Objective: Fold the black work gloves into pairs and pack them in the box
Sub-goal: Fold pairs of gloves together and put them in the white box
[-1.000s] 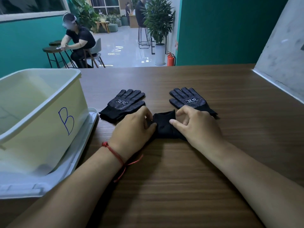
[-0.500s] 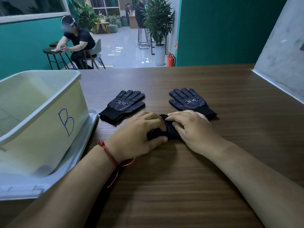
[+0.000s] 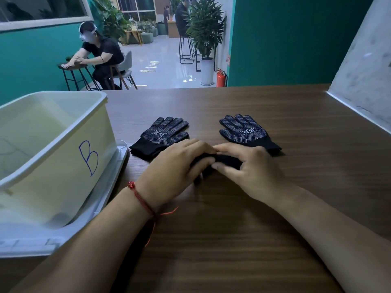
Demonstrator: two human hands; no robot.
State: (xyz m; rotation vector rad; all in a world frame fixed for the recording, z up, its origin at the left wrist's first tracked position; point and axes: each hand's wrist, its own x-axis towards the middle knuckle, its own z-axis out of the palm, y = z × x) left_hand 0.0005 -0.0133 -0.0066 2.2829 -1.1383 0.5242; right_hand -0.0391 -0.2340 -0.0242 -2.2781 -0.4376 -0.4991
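A folded bundle of black gloves (image 3: 227, 160) lies on the wooden table between both hands. My left hand (image 3: 177, 166) covers its left end, fingers curled over it. My right hand (image 3: 249, 168) pinches its right end between thumb and fingers. Most of the bundle is hidden under the hands. Two more black dotted gloves lie flat beyond the hands, palms up: one glove on the left (image 3: 163, 135), one on the right (image 3: 246, 132). The pale plastic box (image 3: 63, 144), marked with a blue B, stands open at the left.
The box sits on its white lid (image 3: 110, 187), which sticks out along the table. A grey wall panel (image 3: 364, 77) bounds the table at the right. Beyond the far table edge a person sits at a small round table (image 3: 72, 66).
The bundle has been rolled tighter: a second ago it lay flatter and wider between the fingertips, and now both hands close over it. The two flat gloves have not moved.
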